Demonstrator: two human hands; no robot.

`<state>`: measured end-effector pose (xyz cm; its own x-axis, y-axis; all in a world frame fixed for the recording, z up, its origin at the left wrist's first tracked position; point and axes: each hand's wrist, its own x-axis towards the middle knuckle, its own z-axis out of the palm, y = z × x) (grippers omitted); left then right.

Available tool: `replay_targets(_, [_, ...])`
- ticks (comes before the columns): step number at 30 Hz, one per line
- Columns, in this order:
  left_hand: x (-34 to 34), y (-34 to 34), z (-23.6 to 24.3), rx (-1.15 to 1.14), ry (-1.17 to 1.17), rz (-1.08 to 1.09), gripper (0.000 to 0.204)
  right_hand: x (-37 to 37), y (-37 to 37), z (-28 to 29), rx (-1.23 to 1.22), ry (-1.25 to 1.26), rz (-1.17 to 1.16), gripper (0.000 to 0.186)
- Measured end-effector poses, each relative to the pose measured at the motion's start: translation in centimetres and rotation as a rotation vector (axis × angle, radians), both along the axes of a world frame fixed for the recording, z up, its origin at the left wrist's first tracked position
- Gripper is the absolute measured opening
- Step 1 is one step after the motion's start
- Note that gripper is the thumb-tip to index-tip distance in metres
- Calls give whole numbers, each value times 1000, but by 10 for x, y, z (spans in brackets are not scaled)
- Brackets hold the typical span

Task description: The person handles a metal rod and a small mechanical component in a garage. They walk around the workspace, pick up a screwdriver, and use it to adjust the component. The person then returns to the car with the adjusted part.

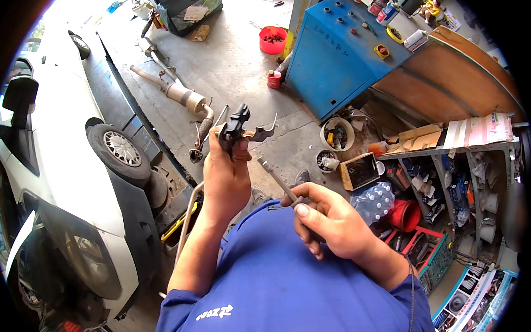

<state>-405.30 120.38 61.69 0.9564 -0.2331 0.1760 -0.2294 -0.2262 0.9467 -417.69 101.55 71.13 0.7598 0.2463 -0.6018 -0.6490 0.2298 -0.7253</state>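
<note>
Raised in front of me, my left hand (226, 176) grips a black plastic part with a clip-like top (236, 121). A bent metal bracket (265, 132) sticks out to the right from beside that part. My right hand (331, 216) is closed around the dark handle of a socket driver (277, 178). Its metal shaft points up and left, and its tip is below the bracket, apart from it. My fingers hide most of the handle.
A white car (72, 167) with an exposed wheel stands left, by a lift ramp (120, 95). An exhaust pipe with muffler (184, 95) lies on the floor. Ahead right are a blue cabinet (332, 52), buckets (337, 134) and parts shelves (441, 177); bottles (373, 202) sit nearer.
</note>
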Motion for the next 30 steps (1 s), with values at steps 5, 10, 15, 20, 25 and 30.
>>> replay_targets(5, [-5,7,22,-365,393,-247,26,-10,-7,-29,-152,-491,-322,18])
replay_targets(10, [-27,12,44,-535,666,-510,50,8,-24,-33,-91,-486,-496,29])
replay_targets(15, [-44,12,60,-552,767,-662,61,13,-23,-40,9,-561,-332,57])
replay_targets(20, [-49,10,62,-643,858,-753,45,11,-20,-49,-24,-701,-258,71])
replay_targets(25, [-55,8,60,-639,864,-794,41,5,-20,-53,-102,-704,-225,78])
replay_targets(30, [-54,7,56,-575,868,-844,47,3,-5,-52,-208,-707,-261,80])
